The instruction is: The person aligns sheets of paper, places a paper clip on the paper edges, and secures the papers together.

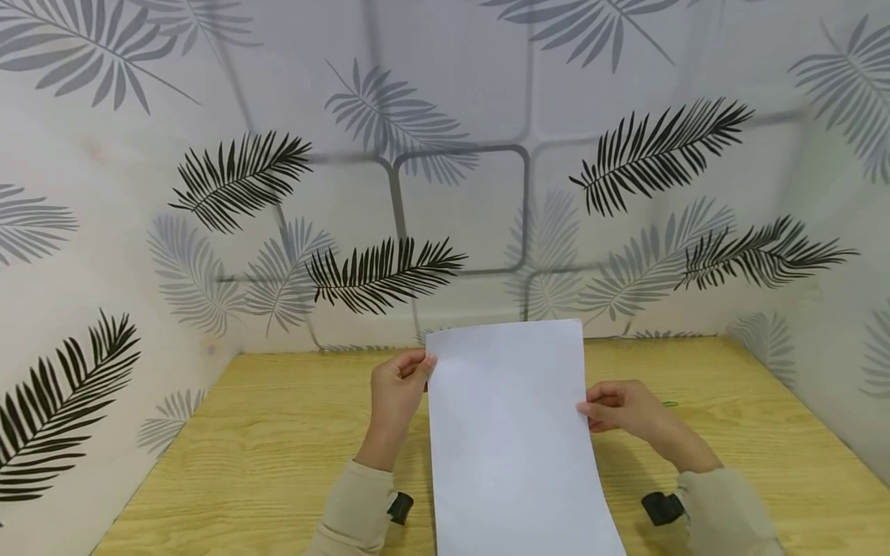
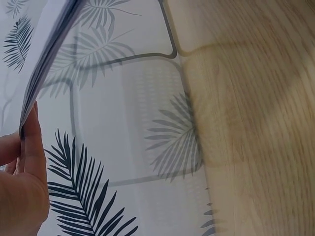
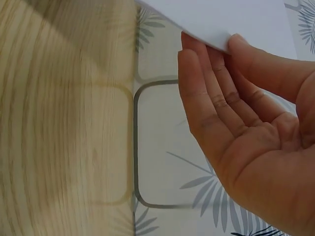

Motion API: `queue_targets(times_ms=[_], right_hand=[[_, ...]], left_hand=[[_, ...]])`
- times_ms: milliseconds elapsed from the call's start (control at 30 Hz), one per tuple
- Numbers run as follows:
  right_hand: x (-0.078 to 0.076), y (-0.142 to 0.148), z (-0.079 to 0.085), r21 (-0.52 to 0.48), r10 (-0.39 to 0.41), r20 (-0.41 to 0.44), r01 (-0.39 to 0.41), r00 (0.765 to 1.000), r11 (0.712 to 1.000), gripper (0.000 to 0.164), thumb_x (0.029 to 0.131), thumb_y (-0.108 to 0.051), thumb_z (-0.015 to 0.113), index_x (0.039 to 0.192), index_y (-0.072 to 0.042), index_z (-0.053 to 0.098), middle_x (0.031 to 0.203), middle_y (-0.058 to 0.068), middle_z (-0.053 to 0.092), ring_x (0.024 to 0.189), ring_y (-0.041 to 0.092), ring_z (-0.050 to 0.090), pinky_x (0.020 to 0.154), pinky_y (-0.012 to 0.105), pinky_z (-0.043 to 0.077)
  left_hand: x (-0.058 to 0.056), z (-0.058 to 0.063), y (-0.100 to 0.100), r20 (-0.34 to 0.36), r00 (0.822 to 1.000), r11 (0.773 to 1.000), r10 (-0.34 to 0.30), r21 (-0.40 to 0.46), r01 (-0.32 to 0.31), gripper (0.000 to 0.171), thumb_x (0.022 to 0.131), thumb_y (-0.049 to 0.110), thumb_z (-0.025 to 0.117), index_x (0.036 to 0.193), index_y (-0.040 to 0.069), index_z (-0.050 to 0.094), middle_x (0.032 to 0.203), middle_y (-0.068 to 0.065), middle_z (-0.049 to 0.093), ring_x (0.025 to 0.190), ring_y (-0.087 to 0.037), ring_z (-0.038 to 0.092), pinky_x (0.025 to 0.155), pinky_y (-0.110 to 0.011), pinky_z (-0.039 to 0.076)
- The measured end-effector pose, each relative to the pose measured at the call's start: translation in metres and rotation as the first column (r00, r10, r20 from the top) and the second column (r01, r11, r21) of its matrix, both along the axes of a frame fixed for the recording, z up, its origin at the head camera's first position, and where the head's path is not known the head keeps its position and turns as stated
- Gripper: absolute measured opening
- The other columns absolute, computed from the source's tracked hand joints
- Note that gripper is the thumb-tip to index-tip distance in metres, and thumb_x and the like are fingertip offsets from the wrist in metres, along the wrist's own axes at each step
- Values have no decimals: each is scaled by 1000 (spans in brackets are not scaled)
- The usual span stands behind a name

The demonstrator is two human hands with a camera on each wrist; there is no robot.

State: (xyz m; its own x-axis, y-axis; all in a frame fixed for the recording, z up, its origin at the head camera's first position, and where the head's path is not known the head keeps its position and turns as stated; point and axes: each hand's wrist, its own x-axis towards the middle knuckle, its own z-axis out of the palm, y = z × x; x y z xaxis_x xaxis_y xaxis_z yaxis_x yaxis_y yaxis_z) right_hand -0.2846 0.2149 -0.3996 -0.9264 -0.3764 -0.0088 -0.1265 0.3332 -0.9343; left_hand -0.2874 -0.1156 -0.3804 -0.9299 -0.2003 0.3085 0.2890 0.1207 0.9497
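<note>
Leaf-patterned wall (image 1: 459,208) rises behind a wood-grain table (image 1: 299,425). From my remote seat I see the white paper stack (image 1: 511,440) held up over it. The left hand (image 1: 398,390) pinches one side edge between thumb and fingers; the right hand (image 1: 629,409) pinches the other, slightly lower. I'd want both grips light, level and evenly taut, so its layers neither slip nor buckle.

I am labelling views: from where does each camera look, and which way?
Head: worn there, facing forward and down at white paper; left fingers, right fingers and sleeves show.
Left wrist: worn there, facing the paper; left fingers show.
Right wrist: worn there, facing the paper; right fingers show.
Both wrist views share paper, backdrop and tabletop.
</note>
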Motion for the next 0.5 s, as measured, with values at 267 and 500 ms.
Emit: queue_targets(times_ms=[267,500], right_hand=[[-1,7,1,11,69,-61,-68,996,998,28,94,-12,63,103,14,59,89,13,68,80,17,67,76,39,56],[-2,16,5,67,92,-129,-84,987,994,26,95,-10,60,106,14,61,95,22,68,83,19,68,75,37,56]], left_hand=[[0,0,1,-16,1000,1000,18,17,-18,16,89,6,69,98,-7,72,83,-13,71,60,-9,54,57,-24,50],[1,1,3,-13,1000,999,24,39,-23,16,87,6,70,98,-6,72,82,-12,71,59,-9,53,56,-22,48]])
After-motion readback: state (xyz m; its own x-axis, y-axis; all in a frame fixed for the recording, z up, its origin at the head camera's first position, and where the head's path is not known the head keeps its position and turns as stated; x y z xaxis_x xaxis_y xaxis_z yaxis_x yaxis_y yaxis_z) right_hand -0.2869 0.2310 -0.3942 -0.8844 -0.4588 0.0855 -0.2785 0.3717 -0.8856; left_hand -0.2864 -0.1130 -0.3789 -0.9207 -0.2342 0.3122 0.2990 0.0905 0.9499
